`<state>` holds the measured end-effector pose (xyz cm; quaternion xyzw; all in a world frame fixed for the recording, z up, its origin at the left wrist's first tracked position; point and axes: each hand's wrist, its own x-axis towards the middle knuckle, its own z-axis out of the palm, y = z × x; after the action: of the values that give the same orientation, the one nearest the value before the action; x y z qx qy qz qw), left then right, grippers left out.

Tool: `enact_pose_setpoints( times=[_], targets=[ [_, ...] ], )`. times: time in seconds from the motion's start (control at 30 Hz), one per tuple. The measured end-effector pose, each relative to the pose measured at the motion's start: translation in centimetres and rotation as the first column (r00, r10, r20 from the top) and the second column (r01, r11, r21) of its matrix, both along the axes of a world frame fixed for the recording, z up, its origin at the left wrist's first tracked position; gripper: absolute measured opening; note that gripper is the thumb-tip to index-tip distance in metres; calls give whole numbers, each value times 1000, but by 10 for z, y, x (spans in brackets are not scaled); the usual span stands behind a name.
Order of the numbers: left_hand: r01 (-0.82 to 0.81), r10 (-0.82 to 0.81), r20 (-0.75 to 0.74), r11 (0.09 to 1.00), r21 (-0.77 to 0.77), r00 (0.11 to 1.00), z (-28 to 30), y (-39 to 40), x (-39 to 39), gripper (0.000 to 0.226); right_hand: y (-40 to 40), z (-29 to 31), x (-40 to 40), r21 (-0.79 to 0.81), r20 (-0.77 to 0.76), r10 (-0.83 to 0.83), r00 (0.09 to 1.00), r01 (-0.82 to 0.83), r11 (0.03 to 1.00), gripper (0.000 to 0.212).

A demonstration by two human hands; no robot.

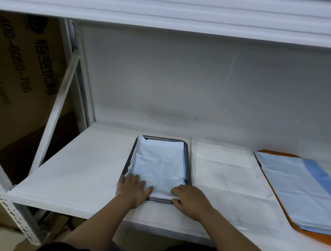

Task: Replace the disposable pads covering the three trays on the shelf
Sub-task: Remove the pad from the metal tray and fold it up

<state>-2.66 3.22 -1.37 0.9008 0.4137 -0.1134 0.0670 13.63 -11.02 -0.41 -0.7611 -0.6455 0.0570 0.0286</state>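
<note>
A metal tray (188, 161) sits near the front edge of the white shelf (84, 165), lined with a pale blue pad (160, 163) (creased, lapping over the near rim). The left hand (132, 189) presses the pad's near left corner with flat fingers; the right hand (190, 198) rests at the near right corner, fingers slightly curled on the pad. A stack of blue pads (296, 191) lies toward the shelf's right end.
</note>
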Motion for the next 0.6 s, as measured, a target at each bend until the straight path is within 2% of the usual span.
enact_pose_setpoints(
  times=[0.17,0.3,0.4,0.5,0.6],
  targets=[
    [-30,29,-31,999,-17,999,6,10,-6,60,5,2,2,-21,73,45,996,-43,999,36],
    [30,-30,-4,1000,-1,1000,6,11,-5,56,8,0,1,52,85,-9,996,5,999,27],
    [122,-124,70,992,41,990,8,10,-3,51,8,-1,0,119,34,-22,999,18,993,25],
    [103,-106,192,994,22,976,13,7,5,50,7,1,1,193,-10,-34,999,35,981,24],
    [95,-104,231,994,47,968,13,7,14,48,6,2,1,217,-56,-48,997,59,974,22]
  ],
)
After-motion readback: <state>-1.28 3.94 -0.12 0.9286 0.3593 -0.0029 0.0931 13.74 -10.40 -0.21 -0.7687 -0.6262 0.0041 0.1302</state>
